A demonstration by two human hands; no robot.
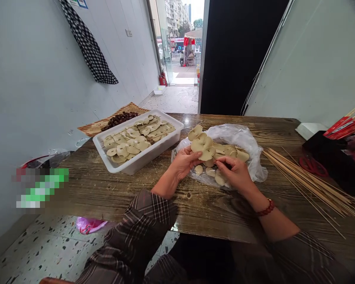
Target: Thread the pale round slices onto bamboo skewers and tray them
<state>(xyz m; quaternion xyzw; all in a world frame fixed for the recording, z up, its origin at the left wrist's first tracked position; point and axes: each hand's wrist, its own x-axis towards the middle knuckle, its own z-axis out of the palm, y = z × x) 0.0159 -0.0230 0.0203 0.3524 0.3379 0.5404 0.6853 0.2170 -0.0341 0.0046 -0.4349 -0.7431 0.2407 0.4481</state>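
Observation:
My left hand (187, 162) is closed on a cluster of thin, round, beige-green slices (201, 142), raised above a clear plastic bag (239, 133). Close to its right, my right hand (235, 171) is pinched at the lower edge of the cluster; what lies between its fingertips is too small to make out. More loose slices (219, 177) lie on the spread bag under and between both hands. To the left, a white plastic tub (142, 161) holds many similar slices threaded on thin sticks.
Bamboo skewers (310, 179) lie in a loose bundle on the wooden table (192, 215), right of my hands. Red-handled scissors (313, 165) rest beside a black box (322, 148). Behind the tub, dark brown pieces (121, 119) sit on a woven mat (96, 128).

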